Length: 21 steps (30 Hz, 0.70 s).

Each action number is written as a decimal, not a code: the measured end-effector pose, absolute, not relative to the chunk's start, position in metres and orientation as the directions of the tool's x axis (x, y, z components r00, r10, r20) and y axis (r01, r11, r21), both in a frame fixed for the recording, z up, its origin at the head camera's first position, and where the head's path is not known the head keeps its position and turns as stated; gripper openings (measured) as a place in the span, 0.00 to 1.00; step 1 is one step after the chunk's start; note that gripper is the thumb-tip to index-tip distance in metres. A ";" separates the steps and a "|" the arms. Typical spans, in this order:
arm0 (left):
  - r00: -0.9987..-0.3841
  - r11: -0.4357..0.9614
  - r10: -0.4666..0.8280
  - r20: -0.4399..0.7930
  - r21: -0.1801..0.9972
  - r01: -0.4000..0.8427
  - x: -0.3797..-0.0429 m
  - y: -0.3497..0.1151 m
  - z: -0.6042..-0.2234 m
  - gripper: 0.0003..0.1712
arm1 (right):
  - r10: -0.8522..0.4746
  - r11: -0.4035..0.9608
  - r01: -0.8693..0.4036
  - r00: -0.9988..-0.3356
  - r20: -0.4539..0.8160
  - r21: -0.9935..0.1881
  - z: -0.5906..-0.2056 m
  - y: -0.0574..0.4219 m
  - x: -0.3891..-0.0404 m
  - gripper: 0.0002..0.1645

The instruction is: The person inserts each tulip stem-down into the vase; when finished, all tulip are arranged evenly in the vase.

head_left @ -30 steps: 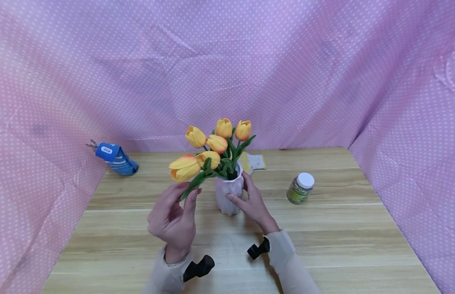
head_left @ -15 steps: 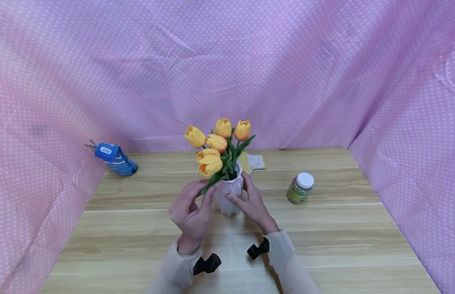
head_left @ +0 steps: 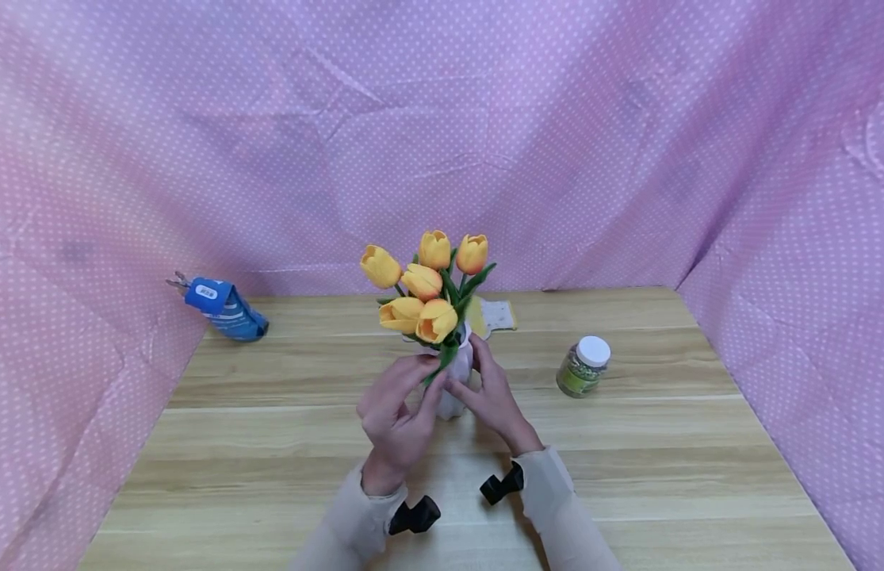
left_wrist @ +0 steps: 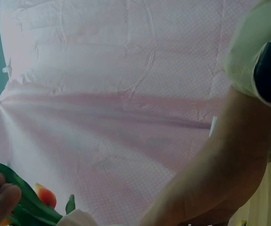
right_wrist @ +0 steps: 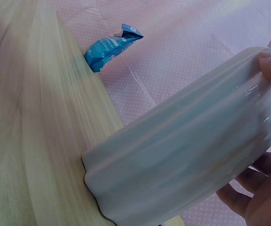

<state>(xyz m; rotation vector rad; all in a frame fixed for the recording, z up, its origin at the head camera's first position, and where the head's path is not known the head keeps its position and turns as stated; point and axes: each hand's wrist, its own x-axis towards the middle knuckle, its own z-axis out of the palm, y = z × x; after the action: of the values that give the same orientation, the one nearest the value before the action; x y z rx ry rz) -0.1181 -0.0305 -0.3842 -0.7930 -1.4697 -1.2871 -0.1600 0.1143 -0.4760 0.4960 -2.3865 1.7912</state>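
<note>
A white ribbed vase point(right_wrist: 182, 141) stands upright on the wooden table, holding several yellow-orange tulips point(head_left: 421, 281). My right hand point(head_left: 493, 400) grips the vase from its right side, thumb on the front and fingers curled behind. In front of the vase, my left hand point(head_left: 399, 420) pinches a green leaf point(head_left: 447, 357) of the nearest tulip point(head_left: 437, 321) between thumb and fingers. That bloom overlaps the vase's mouth in the head view. The leaf point(left_wrist: 22, 193) also shows beside my left fingertips in the left wrist view. The stems inside the vase are hidden.
A blue packet point(head_left: 231, 311) with a metal-looking clip at its top sits at the back left. To the right stands a jar point(head_left: 583, 366) with a white lid. Behind the vase lies a yellow-and-white cloth-like item point(head_left: 495, 315). Pink dotted fabric point(head_left: 442, 143) hangs around the table.
My left hand has moved right toward the vase's front, bringing the leaf and its bloom along from the left side. My right hand stays on the vase.
</note>
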 end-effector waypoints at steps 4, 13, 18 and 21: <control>-0.342 0.251 -0.099 0.934 0.356 0.900 -0.118 -0.029 -0.389 0.10 | -0.187 0.255 -0.326 -0.940 0.284 -0.910 -0.476 0.115 -0.160 0.46; -0.398 0.280 -0.110 0.911 0.413 0.867 -0.127 -0.029 -0.400 0.08 | -0.189 0.254 -0.332 -0.938 0.290 -0.908 -0.476 0.115 -0.159 0.45; -0.397 0.263 -0.106 0.912 0.410 0.873 -0.127 -0.032 -0.403 0.08 | -0.187 0.259 -0.339 -0.936 0.298 -0.904 -0.476 0.115 -0.159 0.46; -0.387 0.230 -0.095 0.917 0.399 0.888 -0.126 -0.037 -0.403 0.09 | -0.185 0.250 -0.330 -0.939 0.290 -0.910 -0.477 0.114 -0.160 0.47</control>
<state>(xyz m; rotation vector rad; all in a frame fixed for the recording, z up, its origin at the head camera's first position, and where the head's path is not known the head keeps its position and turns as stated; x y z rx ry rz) -0.1261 -0.0370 -0.4031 -0.7672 -1.5695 -1.3226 -0.1597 0.1143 -0.4768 0.4941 -2.3843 1.7845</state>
